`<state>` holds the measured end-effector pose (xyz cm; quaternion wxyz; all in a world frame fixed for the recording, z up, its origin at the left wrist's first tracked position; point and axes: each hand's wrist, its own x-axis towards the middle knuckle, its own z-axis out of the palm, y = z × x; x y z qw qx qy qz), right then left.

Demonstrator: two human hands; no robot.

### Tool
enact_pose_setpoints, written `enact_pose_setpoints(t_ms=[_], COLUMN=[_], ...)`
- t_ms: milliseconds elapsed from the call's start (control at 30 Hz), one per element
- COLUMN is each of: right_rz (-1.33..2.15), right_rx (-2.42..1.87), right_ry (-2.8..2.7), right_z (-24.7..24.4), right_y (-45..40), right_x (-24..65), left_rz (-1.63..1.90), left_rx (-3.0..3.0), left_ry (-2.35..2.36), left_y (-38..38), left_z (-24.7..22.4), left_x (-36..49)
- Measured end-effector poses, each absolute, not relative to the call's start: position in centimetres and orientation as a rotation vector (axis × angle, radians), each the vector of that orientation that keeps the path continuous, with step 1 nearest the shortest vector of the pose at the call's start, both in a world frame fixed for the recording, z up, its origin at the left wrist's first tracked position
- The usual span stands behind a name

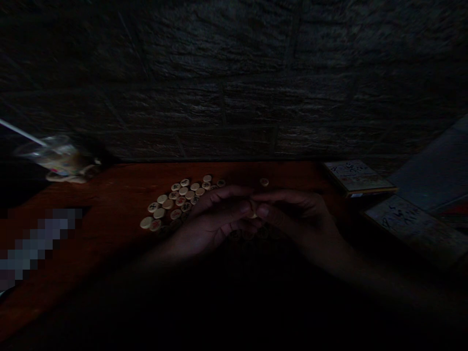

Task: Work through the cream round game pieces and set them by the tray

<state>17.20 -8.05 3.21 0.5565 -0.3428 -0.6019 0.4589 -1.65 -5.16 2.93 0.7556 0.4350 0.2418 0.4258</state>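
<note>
Between the fingertips of both hands is a pale round Chinese chess piece (253, 210), tilted on edge. My left hand (219, 214) pinches it from the left with thumb and fingers. From the other side my right hand (298, 214) grips the same piece, its thumb pressed near the left thumb. A group of similar chess pieces (180, 200), marked in red or black or showing plain faces, lies to the left, partly behind my left hand. One lone piece (264, 182) sits beyond the hands. Dim pieces (248, 235) show in shadow below the hands.
The wooden table (120, 195) meets a dark stone-block wall (226, 97) at the back. A clear plastic cup (60, 156) with a straw stands at the far left. Two flat boxes with black lettering, a nearer box (417, 224) and a farther box (356, 175), lie on the right.
</note>
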Motion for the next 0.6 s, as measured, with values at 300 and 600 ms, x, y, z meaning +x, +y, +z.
enact_pose_setpoints(t_ms=[300, 600], right_rz=[1.166, 1.192], right_rx=[-0.815, -0.779], right_ry=[-1.384, -1.408], right_z=[3.43, 3.15], right_y=[-8.09, -8.16], right_x=[17.16, 17.13], left_rz=[0.862, 0.884], left_rx=[0.942, 0.89], left_ry=[0.488, 0.563], left_y=[-4.94, -5.33], left_z=[2.48, 2.48], left_x=[-1.88, -1.98])
